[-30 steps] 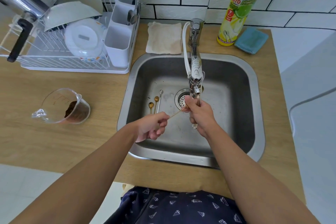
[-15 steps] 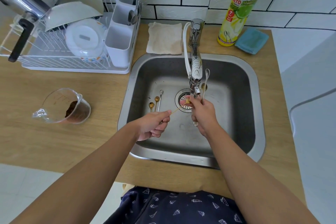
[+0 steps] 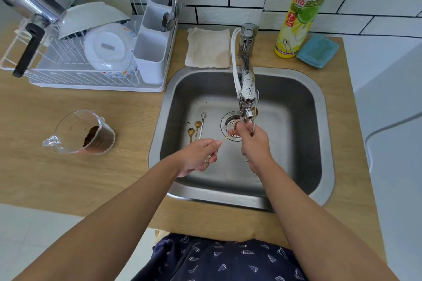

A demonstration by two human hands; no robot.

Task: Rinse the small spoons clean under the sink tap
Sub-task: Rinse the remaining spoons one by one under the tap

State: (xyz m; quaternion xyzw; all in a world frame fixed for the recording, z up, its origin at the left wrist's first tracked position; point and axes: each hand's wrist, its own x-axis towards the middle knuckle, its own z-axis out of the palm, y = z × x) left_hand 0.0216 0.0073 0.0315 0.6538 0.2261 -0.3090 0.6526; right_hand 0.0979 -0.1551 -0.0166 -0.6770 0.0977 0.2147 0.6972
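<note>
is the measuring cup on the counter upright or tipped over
Tipped. The measuring cup lies on its side on the wooden counter, left of the sink, with brown residue inside.

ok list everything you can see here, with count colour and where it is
small spoons: three, two gold, one silver, sink floor left of drain
gold spoon: one, held under tap
sink: one, steel
tap: one, chrome
measuring jug: one, clear, brown residue, counter left
dish rack: one, white, holding dishes
cloth: one, beige
detergent bottle: one, yellow
sponge: one, blue
left hand: pinches handle
right hand: at bowl end
</note>
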